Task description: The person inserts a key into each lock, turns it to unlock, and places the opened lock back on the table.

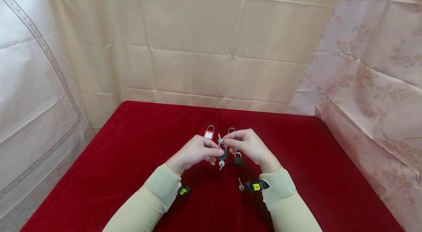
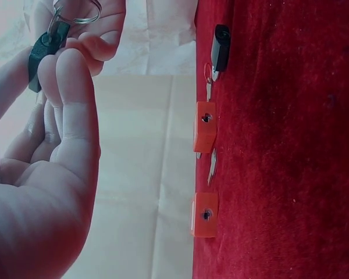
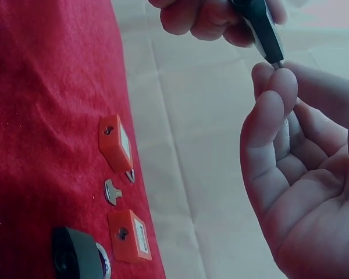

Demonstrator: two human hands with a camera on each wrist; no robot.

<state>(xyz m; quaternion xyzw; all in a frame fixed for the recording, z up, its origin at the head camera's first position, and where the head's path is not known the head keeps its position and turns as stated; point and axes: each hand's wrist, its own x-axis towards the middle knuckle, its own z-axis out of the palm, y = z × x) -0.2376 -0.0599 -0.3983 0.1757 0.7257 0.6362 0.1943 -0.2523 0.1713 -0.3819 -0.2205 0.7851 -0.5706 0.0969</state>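
My left hand [image 1: 200,150] holds a small black padlock [image 1: 223,154] above the table, its fingers and thumb round the body. A key [image 1: 221,164] hangs at the padlock's lower end, and a metal ring [image 2: 92,20] shows there in the left wrist view. With bent fingers, my right hand [image 1: 248,145] pinches the metal shackle [image 3: 277,65] at the padlock's other end. Its fingertips cover most of the shackle, so I cannot tell whether it is locked. Both hands face each other over the middle of the table.
Beyond the hands lies a red padlock [image 1: 208,135]; another red one [image 3: 129,237] is mostly behind my right hand. A second black padlock [image 1: 238,160] lies beside the hands. One loose key [image 1: 241,186] is nearer me on the red cloth [image 1: 148,144]; another [image 3: 111,192] lies between the red padlocks.
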